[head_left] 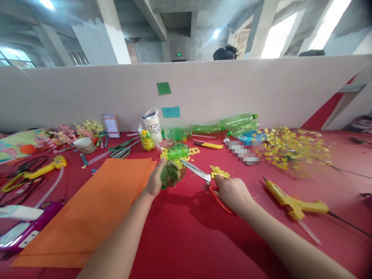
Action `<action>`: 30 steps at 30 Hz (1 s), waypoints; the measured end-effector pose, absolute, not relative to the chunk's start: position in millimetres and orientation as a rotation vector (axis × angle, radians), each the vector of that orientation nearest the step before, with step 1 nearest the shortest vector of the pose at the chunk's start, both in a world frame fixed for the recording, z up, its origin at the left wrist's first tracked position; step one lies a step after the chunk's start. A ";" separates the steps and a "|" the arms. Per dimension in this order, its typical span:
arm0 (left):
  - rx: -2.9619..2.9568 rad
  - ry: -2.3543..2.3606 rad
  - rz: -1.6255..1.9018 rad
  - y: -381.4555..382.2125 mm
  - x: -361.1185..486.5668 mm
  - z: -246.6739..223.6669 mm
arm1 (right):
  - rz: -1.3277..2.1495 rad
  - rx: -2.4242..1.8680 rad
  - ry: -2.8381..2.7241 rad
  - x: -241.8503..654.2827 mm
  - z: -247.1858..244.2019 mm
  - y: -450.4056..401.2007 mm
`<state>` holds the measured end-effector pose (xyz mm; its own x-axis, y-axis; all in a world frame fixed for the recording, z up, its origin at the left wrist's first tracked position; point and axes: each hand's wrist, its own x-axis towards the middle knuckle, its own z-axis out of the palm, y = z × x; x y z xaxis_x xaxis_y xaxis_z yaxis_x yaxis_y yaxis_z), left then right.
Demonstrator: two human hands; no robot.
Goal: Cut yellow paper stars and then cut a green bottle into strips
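My left hand [155, 180] is closed around a cut piece of green plastic bottle [171, 173], its rounded end turned towards me. My right hand [235, 193] grips a pair of scissors [200, 171] with red handles. The blades point left, and their tips reach the right side of the bottle piece; whether they touch it I cannot tell. Just behind lies another green bottle section [177, 151] on yellow paper with star cut-outs [194, 152]. A small heap of yellow stars [218, 170] sits beyond my right hand.
Orange sheets [110, 201] lie at left, near a purple power strip [40, 224] and a yellow glue gun [46, 168]. Another glue gun [296, 201] rests at right. Behind are a white tumbler [153, 126], green bottles [238, 123], a yellow cutter knife [210, 146] and yellow star sprays [290, 149].
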<state>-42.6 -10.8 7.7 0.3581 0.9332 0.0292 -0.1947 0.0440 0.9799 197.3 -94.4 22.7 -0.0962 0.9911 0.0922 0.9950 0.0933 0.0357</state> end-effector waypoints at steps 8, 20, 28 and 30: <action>1.163 0.707 0.801 -19.0 -35.9 6.7 | -0.162 -1.958 -2.333 199.5 26.2 -96.7; 1.204 0.644 0.608 -15.4 -46.6 13.1 | -0.172 -2.011 -2.361 200.7 23.3 -95.0; 1.173 0.627 0.757 -15.6 -49.4 17.8 | -0.209 -2.042 -2.320 202.8 22.8 -93.6; 1.182 0.672 0.701 -17.5 -47.8 17.0 | -0.210 -2.030 -2.340 202.7 24.6 -94.9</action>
<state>-47.8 -17.5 17.0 0.6136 0.7834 -0.0988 -0.1325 0.2255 0.9652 202.7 -94.9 24.6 -0.1448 0.9826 0.1161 0.9876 0.1364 0.0777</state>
